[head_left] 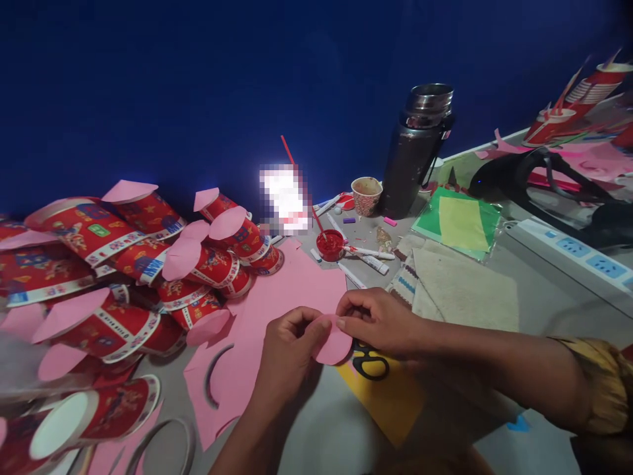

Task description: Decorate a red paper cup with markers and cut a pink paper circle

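Both my hands pinch a small rounded pink paper piece [333,343] above the table's middle. My left hand [289,349] grips its left edge with curled fingers. My right hand [378,323] holds its upper right edge between thumb and fingers. Under the hands lies a large pink paper sheet [277,297] with curved cut-outs. Black-handled scissors [368,363] rest on a yellow sheet [390,396] just below my right hand.
Several red paper cups with pink paper flaps [123,264] are piled at the left. A small pot of red paint [330,244] with a brush, markers [370,254], a paper cup [366,194], a steel flask [420,148], green-yellow sheets [459,224], cloth [459,284] and a power strip [573,254] stand behind.
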`<state>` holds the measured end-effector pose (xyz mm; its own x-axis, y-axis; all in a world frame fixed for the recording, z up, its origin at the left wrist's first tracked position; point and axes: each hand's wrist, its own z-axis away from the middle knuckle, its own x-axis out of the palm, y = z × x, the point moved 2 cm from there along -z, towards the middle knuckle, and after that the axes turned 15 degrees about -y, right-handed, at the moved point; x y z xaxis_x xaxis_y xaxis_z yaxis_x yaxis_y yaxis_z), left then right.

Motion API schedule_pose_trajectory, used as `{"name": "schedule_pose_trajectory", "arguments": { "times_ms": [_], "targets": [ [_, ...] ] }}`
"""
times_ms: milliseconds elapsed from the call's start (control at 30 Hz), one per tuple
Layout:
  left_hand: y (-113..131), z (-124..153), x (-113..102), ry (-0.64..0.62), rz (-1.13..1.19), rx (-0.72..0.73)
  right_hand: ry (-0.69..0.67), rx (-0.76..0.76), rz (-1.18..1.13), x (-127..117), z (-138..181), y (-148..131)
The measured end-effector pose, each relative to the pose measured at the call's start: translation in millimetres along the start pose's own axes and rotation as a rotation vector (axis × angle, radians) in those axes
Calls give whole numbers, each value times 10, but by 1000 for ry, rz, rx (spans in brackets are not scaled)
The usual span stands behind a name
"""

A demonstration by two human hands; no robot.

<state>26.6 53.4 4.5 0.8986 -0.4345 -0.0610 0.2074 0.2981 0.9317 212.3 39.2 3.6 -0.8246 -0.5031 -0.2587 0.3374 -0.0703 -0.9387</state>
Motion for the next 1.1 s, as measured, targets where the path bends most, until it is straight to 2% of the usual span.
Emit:
{"name": "schedule_pose_trajectory", "arguments": {
  "times_ms": [133, 267, 400, 567, 700, 900, 1100],
  "targets": [
    [33, 4, -9, 73, 76, -37, -7, 12, 35, 15, 2, 29],
    [9, 5, -29, 110, 44, -32, -11, 14, 48, 23, -7, 57],
    [-45, -13, -46, 95, 34, -12, -14, 39, 62, 15, -8, 38],
    [-23, -14, -16, 19, 26, -18, -15, 71, 88, -7, 0, -17],
    [1, 6, -4, 43, -50, -40, -37, 61, 53, 6, 1, -14],
    [22, 23, 0, 85, -37, -68, -37, 32, 47, 16, -11, 37],
    [40, 7, -43, 26, -33, -42, -21, 36, 84, 0, -14, 38]
  ]
}}
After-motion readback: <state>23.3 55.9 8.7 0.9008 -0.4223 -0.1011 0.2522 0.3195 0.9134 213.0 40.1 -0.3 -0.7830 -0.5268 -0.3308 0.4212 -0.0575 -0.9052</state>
